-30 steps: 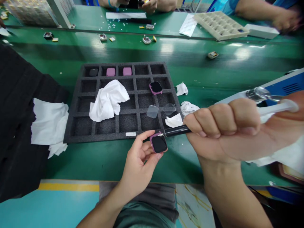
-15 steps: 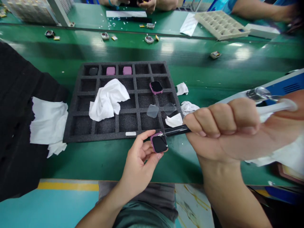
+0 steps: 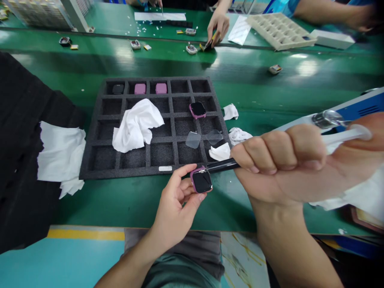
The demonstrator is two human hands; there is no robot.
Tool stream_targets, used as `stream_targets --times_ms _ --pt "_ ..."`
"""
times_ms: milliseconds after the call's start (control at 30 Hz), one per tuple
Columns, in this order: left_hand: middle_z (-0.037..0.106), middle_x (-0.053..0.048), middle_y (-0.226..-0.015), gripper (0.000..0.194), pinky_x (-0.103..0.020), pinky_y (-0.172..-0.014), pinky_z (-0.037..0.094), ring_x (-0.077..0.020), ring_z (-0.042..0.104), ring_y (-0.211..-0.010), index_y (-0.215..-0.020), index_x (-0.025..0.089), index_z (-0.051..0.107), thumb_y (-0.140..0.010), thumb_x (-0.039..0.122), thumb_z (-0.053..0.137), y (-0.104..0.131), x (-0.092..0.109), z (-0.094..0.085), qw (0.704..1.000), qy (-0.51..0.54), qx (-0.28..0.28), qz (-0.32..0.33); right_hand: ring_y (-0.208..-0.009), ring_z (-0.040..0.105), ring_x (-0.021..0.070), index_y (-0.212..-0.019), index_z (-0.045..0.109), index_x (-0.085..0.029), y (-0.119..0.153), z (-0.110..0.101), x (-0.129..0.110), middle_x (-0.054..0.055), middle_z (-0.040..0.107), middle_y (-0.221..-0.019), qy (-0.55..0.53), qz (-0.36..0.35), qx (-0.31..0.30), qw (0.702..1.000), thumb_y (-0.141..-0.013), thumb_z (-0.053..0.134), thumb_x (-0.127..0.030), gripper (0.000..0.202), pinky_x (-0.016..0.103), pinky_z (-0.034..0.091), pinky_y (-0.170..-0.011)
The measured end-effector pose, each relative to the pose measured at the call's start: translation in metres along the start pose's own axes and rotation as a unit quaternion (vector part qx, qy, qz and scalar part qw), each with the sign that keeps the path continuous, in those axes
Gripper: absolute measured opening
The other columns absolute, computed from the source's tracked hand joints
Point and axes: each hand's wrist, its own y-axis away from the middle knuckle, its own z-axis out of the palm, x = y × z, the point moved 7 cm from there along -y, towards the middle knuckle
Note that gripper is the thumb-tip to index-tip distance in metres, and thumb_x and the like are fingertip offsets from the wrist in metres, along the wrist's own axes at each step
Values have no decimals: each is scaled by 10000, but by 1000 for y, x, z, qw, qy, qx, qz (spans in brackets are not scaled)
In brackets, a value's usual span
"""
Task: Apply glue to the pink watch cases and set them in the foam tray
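Between the fingertips and thumb of my left hand (image 3: 178, 204) is a pink-framed watch (image 3: 202, 181), its dark screen facing up. My right hand (image 3: 279, 164) is wrapped round a black tool with a translucent end (image 3: 222, 165), whose tip is at the upper edge of the watch screen. Beyond my hands lies a black foam tray (image 3: 162, 136). It holds a black case (image 3: 118, 89), two pink cases (image 3: 140, 89), another pink watch (image 3: 197, 110), a crumpled white cloth (image 3: 138, 126) and clear square films (image 3: 193, 140).
Small parts (image 3: 275, 69) are spread along the green belt (image 3: 249, 64). A person's hand (image 3: 218, 28) reaches over its far edge. At the far right is a beige tray (image 3: 279, 30). Black foam (image 3: 27, 152) and a white cloth (image 3: 61, 154) are at the left.
A person's hand across the belt has come down beside a small part, holding a dark piece. The parts on the belt have shifted slightly right. My hands have barely moved.
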Motion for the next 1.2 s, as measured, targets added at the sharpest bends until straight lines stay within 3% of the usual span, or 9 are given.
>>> stream_targets --times_ms 167,400,700,1000,1200 --pt "791 -73 -1097 455 -350 -961 596 -212 772 -1018 -1315 223 568 -899 129 729 0 0 0 1000 4 -1 -1 -398 78 137 -535 165 -211 -3 8 -3 -58 -40 -452 44 -19 8 999 -900 553 -666 701 372 198 -450" --pt "792 -75 -1100 462 -341 -962 593 -203 771 -1011 -1322 214 563 -901 133 735 0 1 0 1000 8 -3 1 -340 39 118 -460 124 -216 -7 14 -2 -71 -68 -414 -10 -11 39 999 -770 744 -601 793 356 152 -387" --pt "790 -64 -1110 477 -312 -953 590 -186 771 -1025 -1339 221 545 -908 116 721 1 0 -1 1000 11 -9 9 -381 128 122 -519 225 -229 0 13 8 -78 70 -418 -112 -20 -29 993 -803 753 -442 636 350 217 -445" --pt "793 -48 -1085 488 -295 -943 596 -171 776 -1007 -1342 226 532 -908 103 718 -1 0 1 1000 22 -9 8 -390 158 113 -505 234 -221 1 12 9 -70 132 -431 -135 45 -52 988 -848 711 -594 696 356 216 -454" --pt "794 -56 -1102 488 -305 -943 599 -173 778 -994 -1338 223 529 -905 98 716 0 2 0 1000 29 -5 7 -388 170 112 -501 231 -219 1 12 9 -69 155 -414 -139 54 -65 987 -845 715 -595 702 363 218 -448"
